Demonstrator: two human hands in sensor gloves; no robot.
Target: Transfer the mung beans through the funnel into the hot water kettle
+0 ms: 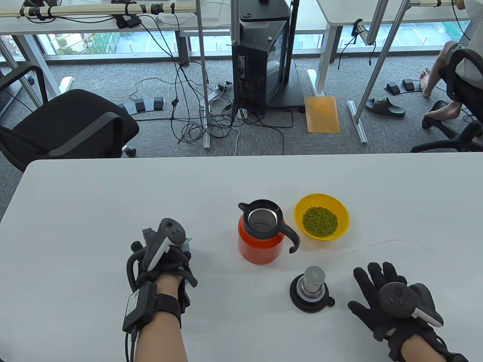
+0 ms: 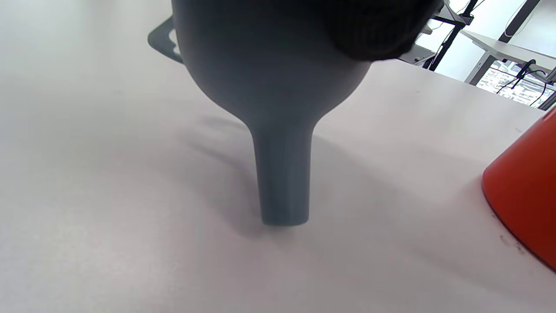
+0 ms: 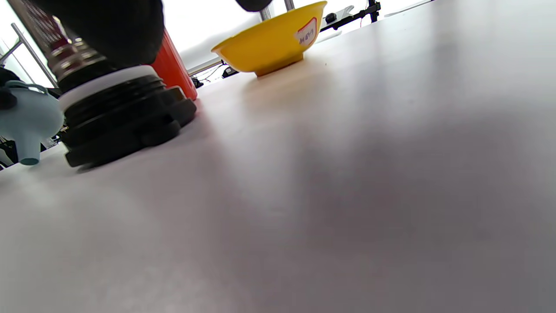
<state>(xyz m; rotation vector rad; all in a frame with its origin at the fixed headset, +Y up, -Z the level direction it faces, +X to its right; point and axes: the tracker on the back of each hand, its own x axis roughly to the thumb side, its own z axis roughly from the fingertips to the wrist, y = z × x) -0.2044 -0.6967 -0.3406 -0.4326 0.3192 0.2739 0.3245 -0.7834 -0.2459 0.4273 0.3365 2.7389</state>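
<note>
An orange kettle (image 1: 260,237) with a black rim and handle stands open in the middle of the table. Its black and steel lid (image 1: 311,288) stands upside down in front of it. A yellow bowl (image 1: 321,222) with green mung beans (image 1: 320,221) sits right of the kettle. My left hand (image 1: 169,260) grips a pale blue-grey funnel (image 2: 282,130) left of the kettle, upright, with its spout tip at the table top. Only a sliver of the funnel (image 1: 187,243) shows in the table view. My right hand (image 1: 377,290) lies open with fingers spread, right of the lid, holding nothing.
The white table (image 1: 113,196) reaches to the far edge. In the right wrist view the lid (image 3: 117,117), kettle (image 3: 173,69), bowl (image 3: 273,41) and funnel (image 3: 26,126) line up to the left. Office chairs and cables lie on the floor beyond.
</note>
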